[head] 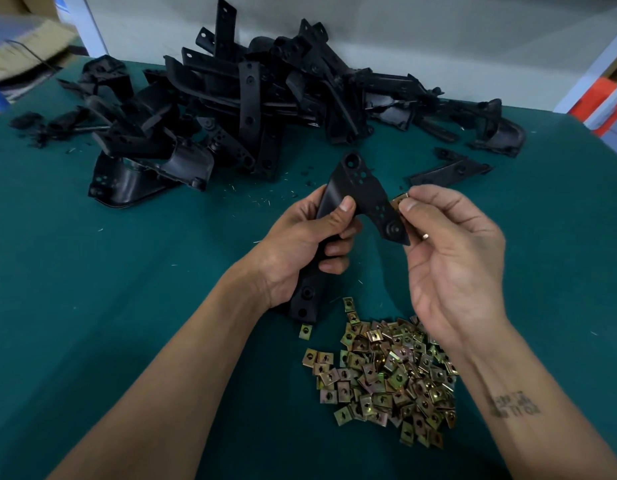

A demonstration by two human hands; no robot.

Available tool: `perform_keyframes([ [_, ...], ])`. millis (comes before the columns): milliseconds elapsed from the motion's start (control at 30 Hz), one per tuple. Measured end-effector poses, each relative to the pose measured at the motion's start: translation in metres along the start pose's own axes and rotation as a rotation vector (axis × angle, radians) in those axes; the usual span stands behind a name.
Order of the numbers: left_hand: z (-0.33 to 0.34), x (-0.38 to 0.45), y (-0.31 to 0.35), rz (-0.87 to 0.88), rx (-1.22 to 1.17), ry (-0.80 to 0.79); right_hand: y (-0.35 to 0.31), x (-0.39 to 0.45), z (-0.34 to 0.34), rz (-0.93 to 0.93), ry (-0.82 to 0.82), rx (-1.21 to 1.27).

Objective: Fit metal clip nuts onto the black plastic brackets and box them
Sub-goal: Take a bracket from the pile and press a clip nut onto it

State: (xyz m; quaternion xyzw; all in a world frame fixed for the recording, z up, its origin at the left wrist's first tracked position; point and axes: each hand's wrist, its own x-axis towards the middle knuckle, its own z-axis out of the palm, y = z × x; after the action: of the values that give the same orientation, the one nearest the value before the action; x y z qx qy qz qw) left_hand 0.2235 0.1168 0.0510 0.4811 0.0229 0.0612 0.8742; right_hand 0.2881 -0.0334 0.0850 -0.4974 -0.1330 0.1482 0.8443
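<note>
My left hand grips a black plastic bracket by its long arm and holds it above the green table. The bracket's short arm slants down to the right. My right hand pinches a brass-coloured clip nut between thumb and forefinger, right against the edge of that short arm. A loose heap of clip nuts lies on the table below my hands. One single nut lies apart just under the bracket's lower end.
A big pile of black brackets fills the far half of the table against the white wall. One bracket lies alone to the right. Black plastic scraps are scattered far left. A cardboard box sits beyond the left corner.
</note>
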Motion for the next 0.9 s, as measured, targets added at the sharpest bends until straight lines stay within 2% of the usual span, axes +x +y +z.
perform_keyframes([
  [167, 0.0001, -0.0001, 0.0006, 0.005, -0.004, -0.01, -0.002, -0.0017, 0.0028, 0.038, -0.005, 0.033],
  [667, 0.0005, 0.0003, -0.0002, 0.001, 0.01, -0.01, -0.0088, 0.0011, -0.003, -0.071, 0.018, -0.255],
  [900, 0.0002, -0.0008, 0.0013, 0.007, 0.008, -0.009, -0.006, -0.0006, -0.0008, -0.014, -0.002, -0.167],
])
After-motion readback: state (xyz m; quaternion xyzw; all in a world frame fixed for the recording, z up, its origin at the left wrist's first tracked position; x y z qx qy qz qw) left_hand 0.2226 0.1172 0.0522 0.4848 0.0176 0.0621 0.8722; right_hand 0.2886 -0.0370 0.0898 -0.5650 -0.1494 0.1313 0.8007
